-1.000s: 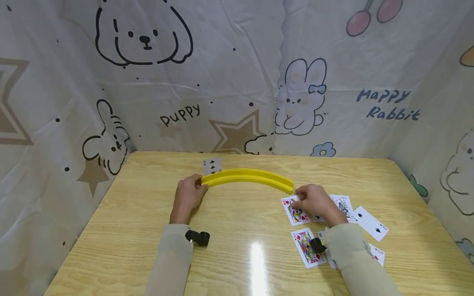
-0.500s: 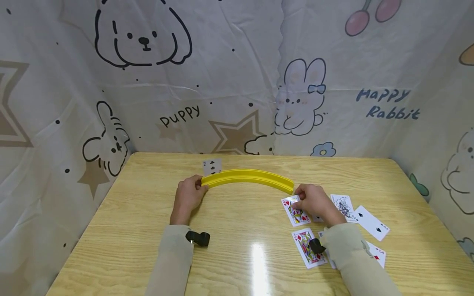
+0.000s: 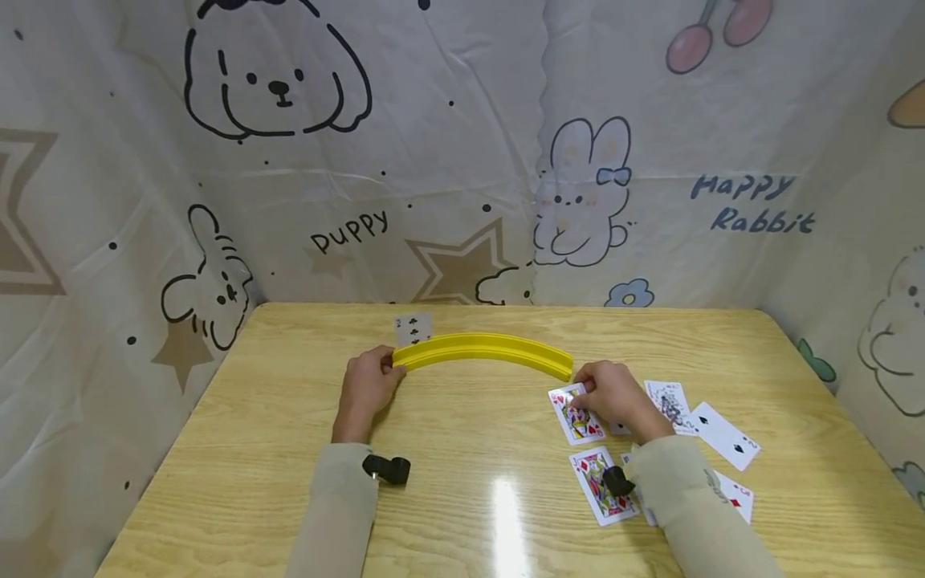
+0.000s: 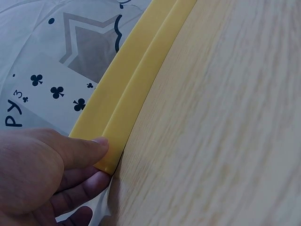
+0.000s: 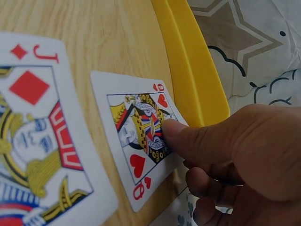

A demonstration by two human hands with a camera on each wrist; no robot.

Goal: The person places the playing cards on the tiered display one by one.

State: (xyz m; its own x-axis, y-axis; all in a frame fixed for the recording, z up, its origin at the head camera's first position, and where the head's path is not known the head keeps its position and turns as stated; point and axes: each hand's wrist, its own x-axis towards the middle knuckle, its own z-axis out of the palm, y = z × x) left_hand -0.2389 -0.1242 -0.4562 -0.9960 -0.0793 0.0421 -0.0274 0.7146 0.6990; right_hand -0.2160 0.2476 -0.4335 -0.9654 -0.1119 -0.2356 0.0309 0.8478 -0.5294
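A yellow curved card holder [image 3: 484,345] lies across the middle of the table. My left hand [image 3: 367,389] pinches its left end, thumb on the front face and fingers beneath, as the left wrist view shows. Behind that end a three of clubs [image 4: 56,92] stands upright. At the holder's right end, my right hand [image 3: 617,397] pinches the queen of hearts [image 5: 143,136] by its upper right edge, the thumb [image 5: 181,134] over its face. In the right wrist view the card appears tilted, close beside the holder.
A jack of diamonds [image 3: 598,486] lies face up nearer me on the wooden table [image 3: 462,449]. Further right are a joker [image 3: 670,404], a two of spades [image 3: 723,433] and a red diamond card [image 3: 739,502] partly under my right sleeve. A printed cloth [image 3: 448,160] hangs behind.
The head view has shifted slightly, so the scene sits a little lower in it. Both hands keep their grips, with hardly any visible movement.
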